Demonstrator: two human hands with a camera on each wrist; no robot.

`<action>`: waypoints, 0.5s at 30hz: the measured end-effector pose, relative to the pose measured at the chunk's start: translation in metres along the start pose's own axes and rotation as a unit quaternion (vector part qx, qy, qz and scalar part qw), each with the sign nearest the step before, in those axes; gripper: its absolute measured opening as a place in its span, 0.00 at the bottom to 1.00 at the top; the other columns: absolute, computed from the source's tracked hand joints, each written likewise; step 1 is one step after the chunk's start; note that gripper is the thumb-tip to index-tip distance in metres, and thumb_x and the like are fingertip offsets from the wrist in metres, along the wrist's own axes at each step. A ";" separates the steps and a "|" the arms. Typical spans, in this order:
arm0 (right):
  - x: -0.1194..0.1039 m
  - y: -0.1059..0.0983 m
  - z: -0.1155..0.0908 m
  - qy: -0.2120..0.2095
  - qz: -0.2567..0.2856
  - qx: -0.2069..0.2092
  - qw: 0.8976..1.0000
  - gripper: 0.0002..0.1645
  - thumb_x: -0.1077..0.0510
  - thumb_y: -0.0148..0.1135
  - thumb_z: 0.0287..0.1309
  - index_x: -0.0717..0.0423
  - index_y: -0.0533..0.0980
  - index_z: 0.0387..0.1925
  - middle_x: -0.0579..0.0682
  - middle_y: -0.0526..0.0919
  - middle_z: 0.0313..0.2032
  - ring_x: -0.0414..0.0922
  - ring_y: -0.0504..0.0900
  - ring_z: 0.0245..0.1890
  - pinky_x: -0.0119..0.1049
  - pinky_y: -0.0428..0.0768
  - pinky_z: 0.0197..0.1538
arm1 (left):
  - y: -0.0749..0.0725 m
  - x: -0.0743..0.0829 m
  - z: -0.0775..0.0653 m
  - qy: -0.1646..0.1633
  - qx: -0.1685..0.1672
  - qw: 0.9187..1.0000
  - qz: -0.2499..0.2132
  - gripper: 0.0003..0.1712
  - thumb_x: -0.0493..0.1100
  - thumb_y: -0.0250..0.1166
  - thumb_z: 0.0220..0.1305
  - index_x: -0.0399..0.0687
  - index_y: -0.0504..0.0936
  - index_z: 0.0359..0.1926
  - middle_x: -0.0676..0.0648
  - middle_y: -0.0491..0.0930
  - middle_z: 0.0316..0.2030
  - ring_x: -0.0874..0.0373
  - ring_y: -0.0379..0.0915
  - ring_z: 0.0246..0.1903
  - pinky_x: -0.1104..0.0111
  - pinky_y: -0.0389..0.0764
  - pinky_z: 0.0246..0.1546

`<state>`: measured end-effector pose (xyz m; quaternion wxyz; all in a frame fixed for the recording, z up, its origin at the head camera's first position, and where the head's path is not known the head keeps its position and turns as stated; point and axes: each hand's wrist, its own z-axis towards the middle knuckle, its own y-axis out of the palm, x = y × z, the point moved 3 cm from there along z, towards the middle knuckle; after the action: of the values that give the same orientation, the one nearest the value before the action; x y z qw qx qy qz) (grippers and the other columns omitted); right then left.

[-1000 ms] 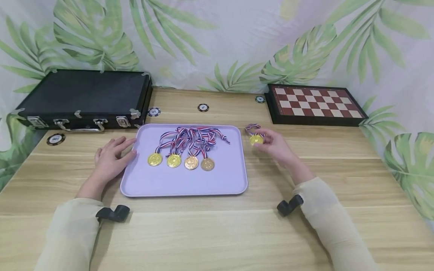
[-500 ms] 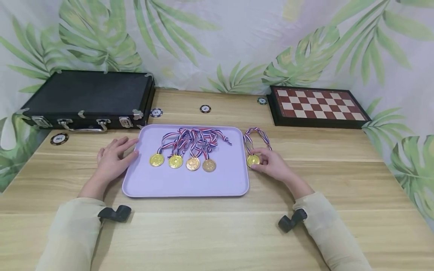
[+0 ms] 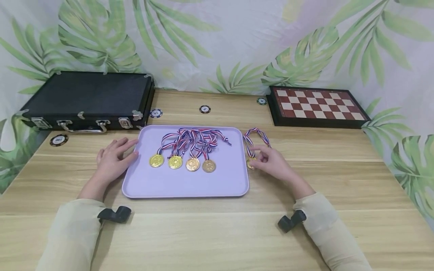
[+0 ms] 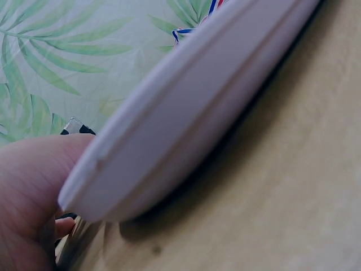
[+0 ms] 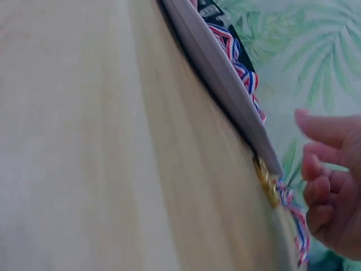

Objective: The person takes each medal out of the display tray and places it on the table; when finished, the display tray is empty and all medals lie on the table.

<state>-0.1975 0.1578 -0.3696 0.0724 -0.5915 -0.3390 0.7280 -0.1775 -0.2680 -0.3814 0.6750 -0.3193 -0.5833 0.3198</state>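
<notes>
A lilac tray lies on the wooden table, bearing several medals on striped red, white and blue ribbons. A gold medal, another gold medal, a copper-coloured medal and a dull bronze one form a row. My left hand rests on the tray's left edge, fingers extended. Right of the tray, touching or nearly touching it, lies a further gold medal with its ribbon looped behind. My right hand hovers just beside that medal, fingers loosely bent, holding nothing, and partly hides it from the head camera.
A black case with metal latches stands at the back left. A chessboard box sits at the back right. Poker chips lie along the back, including one chip behind the tray and another in front of the case.
My right hand brought the gold medal toward the tray's right side, its ribbon spreading out behind, then let go and rose slightly. The left hand stayed at the tray edge.
</notes>
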 end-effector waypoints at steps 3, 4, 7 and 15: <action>-0.021 0.010 0.005 -0.030 0.014 0.004 0.999 0.24 0.62 0.64 0.44 0.65 0.71 0.46 0.48 0.74 0.20 0.41 0.69 0.18 0.30 0.69 0.20 | 0.000 -0.001 0.000 0.000 0.003 1.000 0.002 0.27 0.51 0.50 0.61 0.43 0.65 0.58 0.31 0.53 0.59 0.34 0.37 0.59 0.42 0.28 0.51; -0.029 0.015 0.007 -0.043 0.014 -0.002 0.999 0.23 0.62 0.64 0.44 0.65 0.71 0.45 0.48 0.74 0.21 0.41 0.69 0.20 0.30 0.70 0.22 | -0.001 -0.001 -0.001 0.000 0.004 1.000 0.002 0.26 0.51 0.50 0.61 0.43 0.65 0.58 0.31 0.53 0.59 0.34 0.37 0.59 0.42 0.28 0.51; -0.046 0.033 0.016 -0.084 -0.001 -0.033 0.996 0.23 0.62 0.65 0.44 0.64 0.72 0.44 0.47 0.74 0.23 0.42 0.71 0.24 0.31 0.71 0.27 | 0.000 -0.001 -0.001 -0.001 0.003 1.000 0.001 0.27 0.51 0.50 0.61 0.43 0.65 0.58 0.31 0.53 0.59 0.34 0.37 0.59 0.42 0.28 0.51; -0.056 0.069 0.037 -0.145 -0.099 -0.087 0.981 0.25 0.56 0.67 0.42 0.57 0.74 0.45 0.48 0.75 0.29 0.41 0.71 0.29 0.30 0.70 0.34 | 0.002 -0.001 0.001 0.000 0.002 1.000 0.003 0.27 0.51 0.50 0.61 0.44 0.65 0.58 0.32 0.53 0.59 0.35 0.37 0.59 0.42 0.27 0.51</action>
<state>-0.1950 0.0618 -0.3612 0.0429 -0.4475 -0.4648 0.7628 -0.1786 -0.2681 -0.3833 0.6740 -0.3202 -0.5820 0.3232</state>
